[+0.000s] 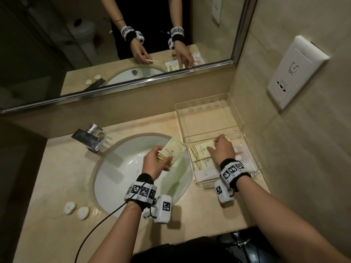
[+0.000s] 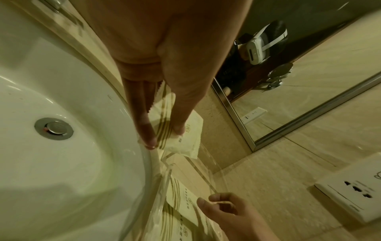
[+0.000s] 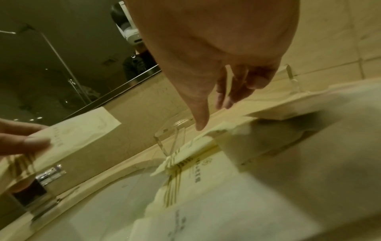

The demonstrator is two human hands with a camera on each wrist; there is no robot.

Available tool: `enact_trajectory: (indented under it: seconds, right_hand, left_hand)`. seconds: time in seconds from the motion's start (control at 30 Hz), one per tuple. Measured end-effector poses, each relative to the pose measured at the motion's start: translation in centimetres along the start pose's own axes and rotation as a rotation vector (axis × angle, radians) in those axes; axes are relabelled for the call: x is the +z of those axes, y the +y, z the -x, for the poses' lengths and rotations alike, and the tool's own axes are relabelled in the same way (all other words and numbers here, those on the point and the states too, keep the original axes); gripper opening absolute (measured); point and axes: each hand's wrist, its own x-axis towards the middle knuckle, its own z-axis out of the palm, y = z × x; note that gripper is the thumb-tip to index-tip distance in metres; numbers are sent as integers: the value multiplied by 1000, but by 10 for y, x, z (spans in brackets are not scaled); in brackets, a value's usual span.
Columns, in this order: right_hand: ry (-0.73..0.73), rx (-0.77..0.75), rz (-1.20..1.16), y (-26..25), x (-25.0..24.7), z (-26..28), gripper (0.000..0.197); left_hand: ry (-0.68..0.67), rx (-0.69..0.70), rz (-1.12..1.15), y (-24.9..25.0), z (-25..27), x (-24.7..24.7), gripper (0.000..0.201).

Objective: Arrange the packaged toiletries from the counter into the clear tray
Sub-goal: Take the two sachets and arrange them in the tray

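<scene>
I've got a cream striped packet point(image 1: 171, 151) pinched in my left hand point(image 1: 154, 162), thumb on top and fingers beneath, held over the sink point(image 1: 121, 168) just beside the clear tray point(image 1: 245, 128). My right hand point(image 1: 223, 149) reaches into the tray, fingertips pinching the top packet point(image 1: 200, 151) of the stack there. Two small round caps point(image 1: 77, 209) sit on the counter point(image 1: 49, 186) at left.

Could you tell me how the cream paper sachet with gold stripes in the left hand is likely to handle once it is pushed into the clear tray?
The cream paper sachet with gold stripes looks thin and flat, so probably light and somewhat floppy. The left hand pinches it with thumb and fingers alone, suggesting little weight. It should slide easily over the sachets already lying in the clear acrylic tray.
</scene>
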Motion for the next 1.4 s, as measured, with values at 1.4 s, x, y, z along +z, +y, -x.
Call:
enact_trajectory:
  seconds: [1.4]
  right_hand:
    - [-142, 67, -59, 7, -11, -15, 34]
  left_hand:
    - [-281, 345, -623, 22, -16, 83, 30]
